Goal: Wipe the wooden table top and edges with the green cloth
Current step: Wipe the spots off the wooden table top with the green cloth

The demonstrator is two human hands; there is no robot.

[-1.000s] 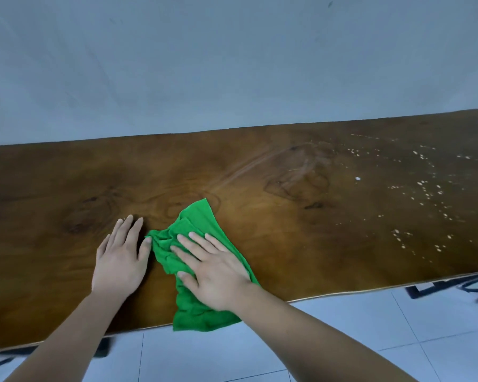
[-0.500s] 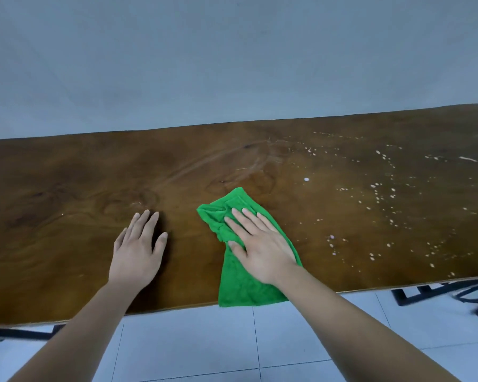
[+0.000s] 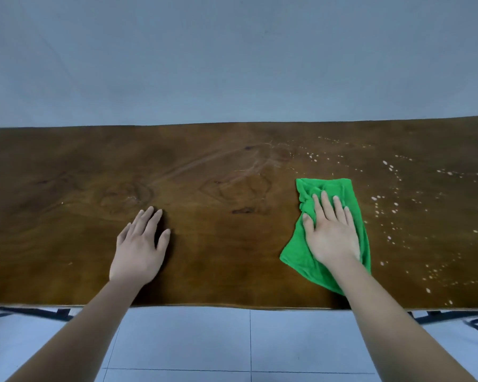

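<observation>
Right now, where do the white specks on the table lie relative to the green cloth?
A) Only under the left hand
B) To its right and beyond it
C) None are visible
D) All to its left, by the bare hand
B: the white specks scatter right of and beyond the green cloth under the right hand.

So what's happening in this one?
A person is wiping a wooden table. The right hand lies flat on the green cloth, pressing it to the top, right of centre. The left hand rests flat on bare wood, apart from the cloth. White specks dot the surface to the right of the cloth, not yet wiped. Faint smear marks show further left.
</observation>
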